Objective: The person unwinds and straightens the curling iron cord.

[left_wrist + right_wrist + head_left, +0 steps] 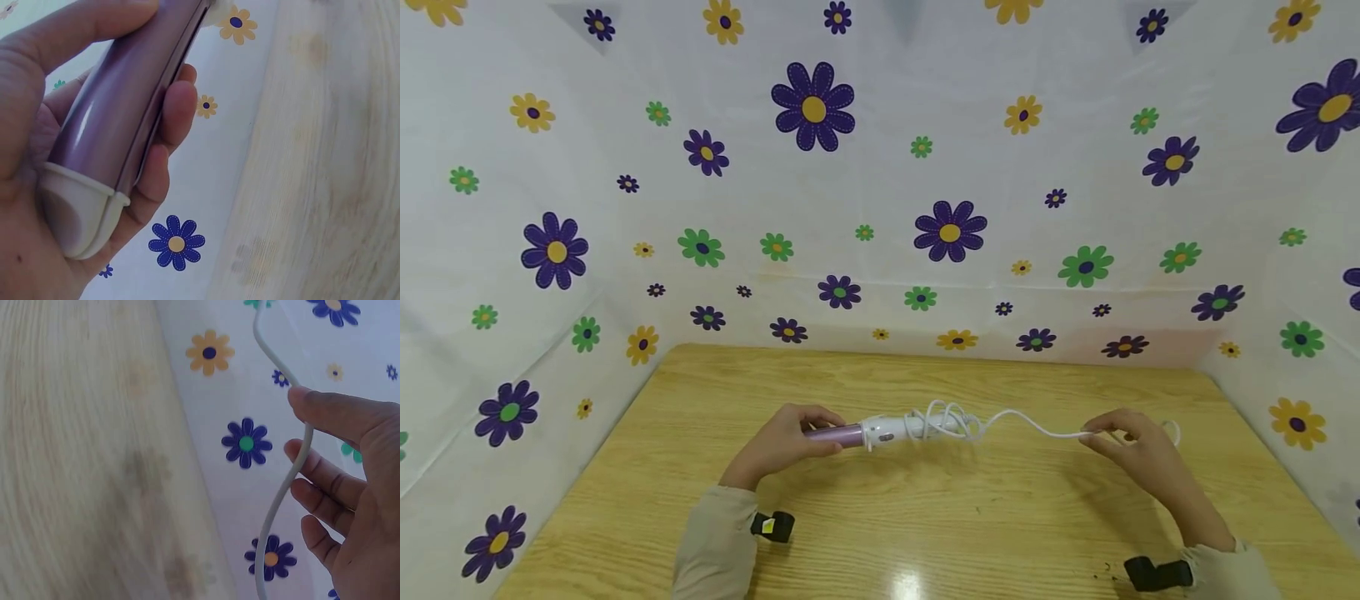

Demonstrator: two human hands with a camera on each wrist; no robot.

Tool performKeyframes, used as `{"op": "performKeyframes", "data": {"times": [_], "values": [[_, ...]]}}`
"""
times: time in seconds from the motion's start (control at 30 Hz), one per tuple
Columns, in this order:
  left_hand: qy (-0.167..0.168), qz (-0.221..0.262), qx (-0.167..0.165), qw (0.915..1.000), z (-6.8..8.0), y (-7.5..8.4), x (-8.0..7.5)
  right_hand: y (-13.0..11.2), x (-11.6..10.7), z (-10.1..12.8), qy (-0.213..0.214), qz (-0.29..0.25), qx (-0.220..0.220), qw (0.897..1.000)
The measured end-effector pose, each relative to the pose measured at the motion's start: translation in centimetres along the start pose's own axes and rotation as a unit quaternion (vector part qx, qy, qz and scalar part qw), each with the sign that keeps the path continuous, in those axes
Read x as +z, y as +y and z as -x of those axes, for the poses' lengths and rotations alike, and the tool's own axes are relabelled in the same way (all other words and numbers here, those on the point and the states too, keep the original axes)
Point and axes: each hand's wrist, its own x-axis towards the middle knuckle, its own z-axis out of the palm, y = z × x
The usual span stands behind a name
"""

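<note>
— Purple barrel in my left hand (786, 442), white cord (1037, 427) pinched in my right hand (1131, 446). That's the whole of it.

— How are your fingers set?

— Left fingers (178, 106) curl round the iron (865, 433), thumb along the top; the cream tip (78, 215) sits near the heel of my palm. Right thumb and forefinger (337, 412) pinch the cord, and the other fingers hang loosely curled beside it.

— And where's the iron?

— Lifted just above the wooden table (925, 517), about the middle, lying level between my hands. Some cord is bunched in loops (943, 421) at the white handle end, and the rest runs in a shallow arc to my right hand. A bit trails past it.

— Anything to watch as you handle it?

— I'd judge the loops the touchy part. Keeping the barrel steady and level, with light tension on the cord, should let each turn lie beside the last and not cross it. Pull too hard and the bunch could slip off the end.

— Any box or tray to hold it?

— None that I can see. Only the table and the flowered sheet (880, 167) behind and at both sides.
</note>
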Motion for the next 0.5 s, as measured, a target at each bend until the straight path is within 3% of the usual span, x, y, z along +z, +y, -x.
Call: {"op": "performKeyframes", "data": {"times": [0.17,0.37,0.5], "values": [[0.001,0.006,-0.004,1.0,0.0,-0.3,-0.2,1.5,0.1,0.6,-0.037,-0.006,0.023,0.999],[0.002,0.005,-0.01,0.9999,0.0,-0.4,-0.2,2.7,0.9,1.0,-0.039,-0.007,0.019,0.999],[0.005,0.007,-0.011,0.9999,-0.1,-0.5,-0.2,3.4,1.5,1.1,-0.065,-0.014,0.04,0.997]]}}
